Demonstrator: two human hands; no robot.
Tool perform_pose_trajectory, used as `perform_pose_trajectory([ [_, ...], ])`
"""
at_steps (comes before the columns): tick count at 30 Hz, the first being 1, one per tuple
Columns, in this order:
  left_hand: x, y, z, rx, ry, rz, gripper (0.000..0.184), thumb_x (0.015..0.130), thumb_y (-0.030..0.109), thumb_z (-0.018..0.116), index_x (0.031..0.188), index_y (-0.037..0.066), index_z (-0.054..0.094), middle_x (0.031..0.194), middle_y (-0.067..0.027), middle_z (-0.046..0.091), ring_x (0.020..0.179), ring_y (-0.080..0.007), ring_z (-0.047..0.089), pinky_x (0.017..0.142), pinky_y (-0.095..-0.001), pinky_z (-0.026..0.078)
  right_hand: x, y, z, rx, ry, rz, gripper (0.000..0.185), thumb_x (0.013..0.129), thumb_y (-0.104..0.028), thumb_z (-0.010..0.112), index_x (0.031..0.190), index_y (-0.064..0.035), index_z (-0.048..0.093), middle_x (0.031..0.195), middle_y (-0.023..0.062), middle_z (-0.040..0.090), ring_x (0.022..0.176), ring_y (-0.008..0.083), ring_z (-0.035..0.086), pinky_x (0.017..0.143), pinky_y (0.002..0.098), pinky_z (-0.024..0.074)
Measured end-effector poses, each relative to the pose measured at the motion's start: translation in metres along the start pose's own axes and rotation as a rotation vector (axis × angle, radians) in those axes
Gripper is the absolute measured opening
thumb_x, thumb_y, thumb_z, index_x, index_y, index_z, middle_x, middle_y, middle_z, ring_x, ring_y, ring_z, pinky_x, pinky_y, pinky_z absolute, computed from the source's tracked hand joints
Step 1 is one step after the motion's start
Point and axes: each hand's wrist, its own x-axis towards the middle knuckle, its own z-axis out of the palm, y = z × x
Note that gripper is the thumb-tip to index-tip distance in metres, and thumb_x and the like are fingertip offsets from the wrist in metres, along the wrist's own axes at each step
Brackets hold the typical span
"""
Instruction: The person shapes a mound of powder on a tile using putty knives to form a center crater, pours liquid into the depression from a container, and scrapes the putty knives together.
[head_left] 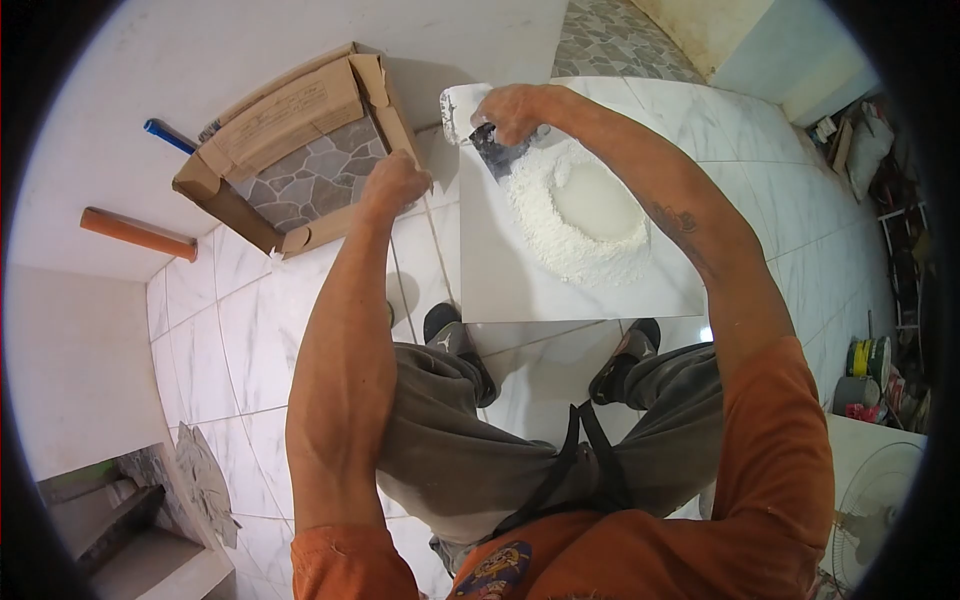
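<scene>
Powder ring [538,232] slants far left to near right.

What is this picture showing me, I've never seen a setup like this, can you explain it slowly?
There is no machine here: these are a person's own bare hands. The single picture comes from a camera worn on the head, looking forward and down.

In front of the person is a white slab. On it lies a ring of white powder around a pale pool. The right hand holds a dark flat tool at the powder's edge. The left hand is at the side of an open cardboard box with a stone-patterned panel inside; its grip is unclear.
</scene>
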Motion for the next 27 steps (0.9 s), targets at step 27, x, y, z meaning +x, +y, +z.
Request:
perform_pose_trajectory([
  [27,0.0,0.013,-0.003,0.035,-0.017,0.072,0.024,0.086,0.022,0.06,0.083,-0.002,0.063,0.069,-0.0107,0.064,0.057,-0.0188,0.064,0.049,-0.0321,0.051,-0.137,-0.036,-0.029,-0.139,0.234,0.014,0.026,0.077,-0.009,0.06,0.103,-0.0056,0.064,0.107,0.0124,0.062,0.11,0.0277,0.053,0.097,0.0401,0.0416],
])
